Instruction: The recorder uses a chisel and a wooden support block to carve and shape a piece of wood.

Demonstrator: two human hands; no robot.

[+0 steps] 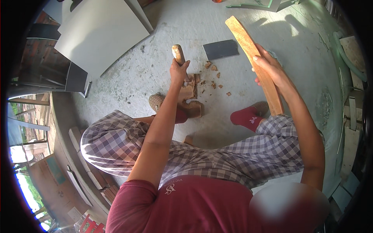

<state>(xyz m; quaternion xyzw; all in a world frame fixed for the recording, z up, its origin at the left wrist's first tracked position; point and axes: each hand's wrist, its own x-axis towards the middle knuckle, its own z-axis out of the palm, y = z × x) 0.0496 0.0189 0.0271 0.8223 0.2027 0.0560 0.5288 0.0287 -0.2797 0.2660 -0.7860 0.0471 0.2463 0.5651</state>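
My left hand [179,71] is closed round the pale wooden handle [178,52] of a tool, whose working end is too small and hidden to make out. Below that hand, close to my left foot, a rough brown wood block [193,108] with a carved notch lies on the floor. My right hand [268,68] grips a long, slightly curved wooden slat [245,39] near its middle. The slat slants from the upper middle down toward my right knee. Wood chips [213,68] are scattered between my hands.
A dark grey rectangular plate [220,50] lies on the concrete floor ahead. Large pale panels [103,35] stand at the upper left. Along the right edge runs a green ribbed hose [347,56]. A cardboard sheet [52,184] is at the lower left.
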